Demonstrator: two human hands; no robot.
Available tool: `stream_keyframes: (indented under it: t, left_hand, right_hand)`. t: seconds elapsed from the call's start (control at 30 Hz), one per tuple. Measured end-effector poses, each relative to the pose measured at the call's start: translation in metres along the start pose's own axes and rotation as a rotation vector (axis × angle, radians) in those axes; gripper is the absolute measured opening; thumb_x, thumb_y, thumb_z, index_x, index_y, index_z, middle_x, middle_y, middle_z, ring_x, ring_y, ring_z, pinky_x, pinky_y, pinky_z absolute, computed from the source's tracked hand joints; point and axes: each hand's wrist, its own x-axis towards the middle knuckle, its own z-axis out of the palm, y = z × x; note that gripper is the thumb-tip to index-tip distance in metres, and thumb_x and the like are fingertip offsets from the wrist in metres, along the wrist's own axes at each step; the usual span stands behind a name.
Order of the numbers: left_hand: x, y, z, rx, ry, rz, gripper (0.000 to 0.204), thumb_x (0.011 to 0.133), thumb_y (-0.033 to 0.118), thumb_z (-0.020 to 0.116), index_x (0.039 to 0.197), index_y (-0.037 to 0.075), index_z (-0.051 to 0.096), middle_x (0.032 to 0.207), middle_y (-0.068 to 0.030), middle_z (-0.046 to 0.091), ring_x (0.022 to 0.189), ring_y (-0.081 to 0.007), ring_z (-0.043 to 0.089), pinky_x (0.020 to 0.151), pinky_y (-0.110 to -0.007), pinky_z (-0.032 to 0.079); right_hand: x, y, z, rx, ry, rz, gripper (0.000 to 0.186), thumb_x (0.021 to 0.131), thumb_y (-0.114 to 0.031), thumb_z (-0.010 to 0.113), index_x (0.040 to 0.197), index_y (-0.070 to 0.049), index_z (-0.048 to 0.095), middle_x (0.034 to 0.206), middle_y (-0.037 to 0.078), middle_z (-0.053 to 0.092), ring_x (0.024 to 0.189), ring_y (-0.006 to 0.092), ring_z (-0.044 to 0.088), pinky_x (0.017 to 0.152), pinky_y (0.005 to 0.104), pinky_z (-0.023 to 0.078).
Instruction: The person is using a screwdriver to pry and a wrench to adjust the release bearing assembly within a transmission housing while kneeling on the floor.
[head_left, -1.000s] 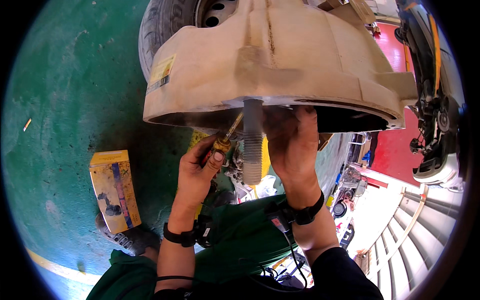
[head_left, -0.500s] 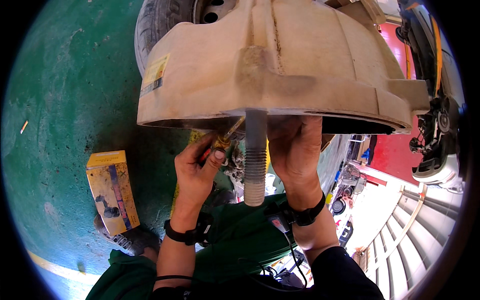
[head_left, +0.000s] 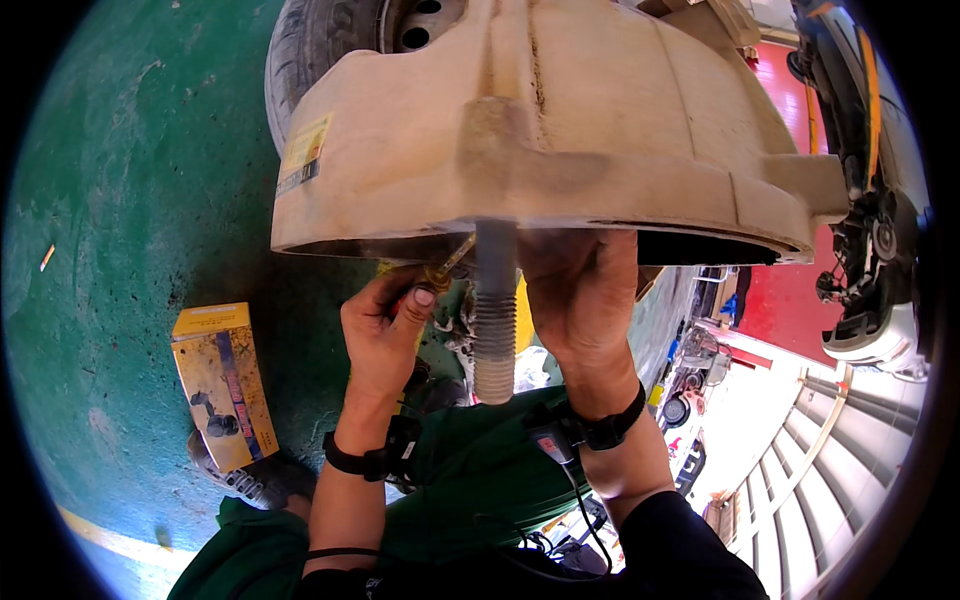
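A large beige plastic housing (head_left: 610, 120) fills the upper middle, its open lower edge facing me. From its front a dark, ribbed corrugated hose (head_left: 495, 340) hangs down between my hands. My left hand (head_left: 380, 325) is closed round a screwdriver (head_left: 437, 277) with a yellow and red handle. The screwdriver's shaft slants up to the right, and its tip is hidden at the housing edge behind the hose. My right hand (head_left: 585, 305) reaches up under the housing, right of the hose. Its fingertips are out of sight inside, so whether they grip anything does not show.
A tyre (head_left: 325, 70) on its rim is behind the housing at the upper left. On the green floor (head_left: 130, 200) a yellow box (head_left: 225, 385) stands beside a shoe (head_left: 265, 480). A vehicle (head_left: 875, 240) appears at the far right. A cable (head_left: 590, 515) runs from my right wrist strap.
The housing and hose have shifted slightly left, and both hands have moved slightly left with them. My left hand still holds the screwdriver at the housing edge.
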Motion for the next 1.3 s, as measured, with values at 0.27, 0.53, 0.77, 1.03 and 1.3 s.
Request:
stream_keyframes:
  t: [0.27,0.53,0.77,1.03,1.3]
  left_hand:
    - [-0.007,-0.005,0.009,-0.011,0.008,0.011,0.036,0.093,0.030,0.068,0.105,-0.004,0.065,0.076,0.0004,0.060,0.061,-0.0058,0.049,0.055,-0.021,0.038]
    - [-0.005,-0.005,0.000,-0.002,0.038,-0.027,0.025,0.089,0.014,0.072,0.100,-0.009,0.067,0.079,-0.0010,0.065,0.072,-0.0058,0.053,0.066,-0.020,0.043]
    - [-0.002,-0.002,0.001,0.038,0.057,0.003,0.027,0.090,0.015,0.071,0.098,-0.010,0.066,0.078,-0.0029,0.066,0.071,-0.0061,0.052,0.064,-0.021,0.043]
    - [0.005,0.011,0.001,0.139,0.045,0.111,0.025,0.089,0.014,0.071,0.096,-0.010,0.067,0.070,-0.0031,0.063,0.065,-0.0060,0.050,0.058,-0.022,0.041]
    - [0.009,0.006,-0.003,0.205,0.051,0.174,0.027,0.088,0.018,0.071,0.096,-0.008,0.068,0.065,-0.0059,0.061,0.063,-0.0067,0.049,0.056,-0.023,0.042]
  right_hand:
    - [0.000,0.001,0.000,0.010,0.018,0.005,0.036,0.095,-0.036,0.058,0.110,-0.004,0.060,0.102,0.010,0.068,0.095,0.0263,0.068,0.089,0.0502,0.054]
    - [-0.001,0.002,-0.003,-0.001,0.042,0.014,0.035,0.094,-0.038,0.061,0.108,-0.006,0.060,0.095,0.006,0.066,0.088,0.0213,0.066,0.087,0.0494,0.055]
    - [0.001,0.005,-0.005,0.011,0.026,0.018,0.030,0.093,-0.037,0.062,0.103,-0.008,0.061,0.086,0.001,0.063,0.081,0.0161,0.061,0.086,0.0479,0.055]
    - [0.001,0.005,0.001,-0.002,0.042,0.020,0.032,0.093,-0.039,0.063,0.104,-0.009,0.062,0.095,0.003,0.067,0.086,0.0187,0.065,0.088,0.0490,0.053]
    - [0.001,0.006,-0.002,0.018,0.030,0.008,0.031,0.093,-0.039,0.063,0.107,-0.011,0.062,0.099,0.003,0.068,0.090,0.0199,0.067,0.089,0.0500,0.054]
